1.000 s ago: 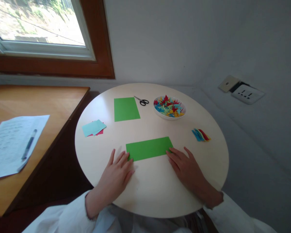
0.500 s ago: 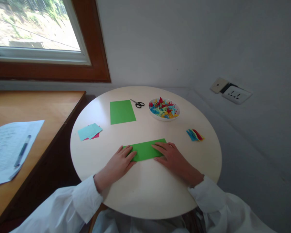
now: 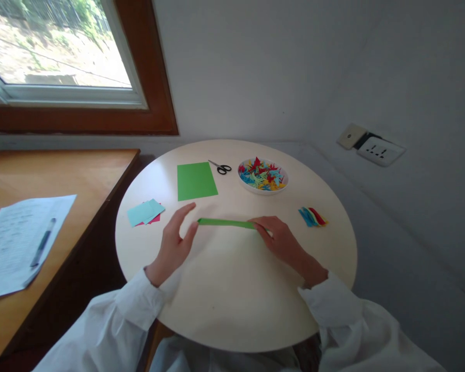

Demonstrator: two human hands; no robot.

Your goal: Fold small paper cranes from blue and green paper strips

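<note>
We gripped the right end of the green paper [image 3: 228, 223], nearer to us than the bowl [image 3: 263, 191], in the right hand [image 3: 281, 242]. We positioned the left hand [image 3: 173, 247] at its other end, thumb and fingers wide apart; contact could not be confirmed. Scissors [image 3: 222, 169] lay left of the bowl.

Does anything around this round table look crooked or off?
The white wall socket looks askew, with a dark gap between it and the beige plate beside it. Nothing looks spilled on the round table.
</note>
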